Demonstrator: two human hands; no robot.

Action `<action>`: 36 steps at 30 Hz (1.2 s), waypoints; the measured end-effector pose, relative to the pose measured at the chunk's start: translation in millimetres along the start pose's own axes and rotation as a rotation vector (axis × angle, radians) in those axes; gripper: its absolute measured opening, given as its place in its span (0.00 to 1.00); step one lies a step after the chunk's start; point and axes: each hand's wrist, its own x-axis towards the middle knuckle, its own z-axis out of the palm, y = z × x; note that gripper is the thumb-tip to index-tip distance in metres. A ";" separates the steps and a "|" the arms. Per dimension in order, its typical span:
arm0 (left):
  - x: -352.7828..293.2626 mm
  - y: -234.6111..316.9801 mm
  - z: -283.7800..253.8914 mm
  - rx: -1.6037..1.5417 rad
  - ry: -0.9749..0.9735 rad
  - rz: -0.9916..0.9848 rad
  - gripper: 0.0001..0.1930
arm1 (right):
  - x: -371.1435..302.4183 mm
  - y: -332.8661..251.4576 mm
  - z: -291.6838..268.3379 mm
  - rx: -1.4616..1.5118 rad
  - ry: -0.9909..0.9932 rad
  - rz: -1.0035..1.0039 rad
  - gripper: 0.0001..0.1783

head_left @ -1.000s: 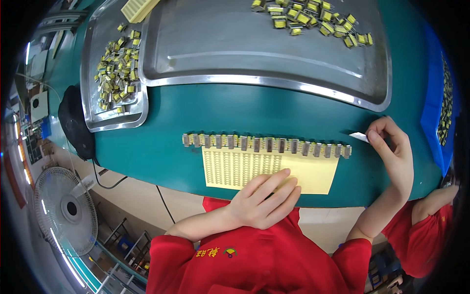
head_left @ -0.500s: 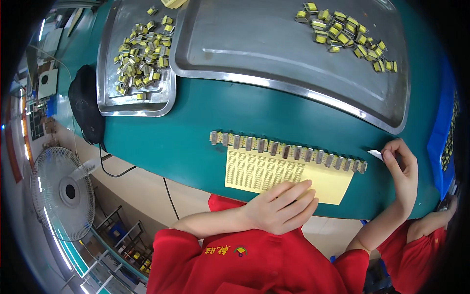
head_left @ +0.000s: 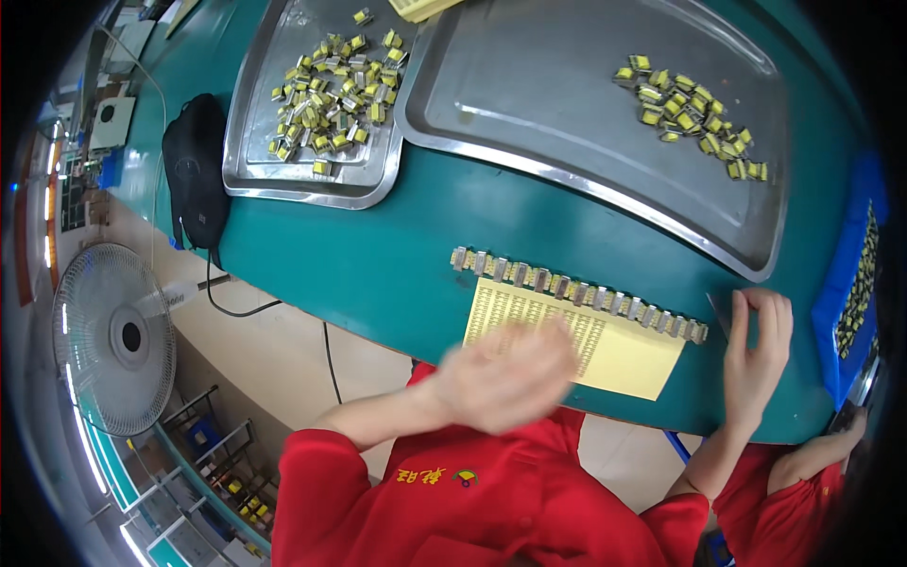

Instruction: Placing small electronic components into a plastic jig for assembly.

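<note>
A yellow sheet [head_left: 635, 364] with rows of small dark printed marks lies near the table's front edge. Along its far edge runs a slanting row of small metal-and-yellow transformer-like components [head_left: 578, 292], set side by side. My left hand [head_left: 510, 378] is smeared by motion over the sheet's left front part; its fingers cannot be made out. Beyond the row's right end, my right hand [head_left: 759, 350] is closed, pinching a thin flat sliver [head_left: 720, 314] between thumb and fingers. The sliver is seen nearly edge-on, so its kind is unclear.
Loose components fill part of a small metal tray [head_left: 368, 194] and the far right of a large metal tray [head_left: 586, 194]. A black pouch-like object [head_left: 196, 175] with a cable is at left. A blue bin [head_left: 820, 312] of components and a co-worker's arm [head_left: 817, 461] are at right.
My left hand has lifted and moved left off the sheet's middle. My right hand has shifted slightly down and left, and the sliver has turned from its pale face to nearly edge-on. The view has shifted.
</note>
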 end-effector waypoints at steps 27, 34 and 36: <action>42.2 -91.5 -53.2 -0.114 -0.583 0.109 0.37 | 23.3 -44.3 14.0 0.015 -0.522 -0.750 0.33; 39.2 -101.8 -51.1 -0.023 -0.587 0.055 0.40 | 36.1 -64.1 31.6 -0.021 -0.501 -0.852 0.33; 41.2 -102.9 -47.6 -0.040 -0.558 0.049 0.40 | 39.3 -67.6 36.9 0.018 -0.504 -0.873 0.32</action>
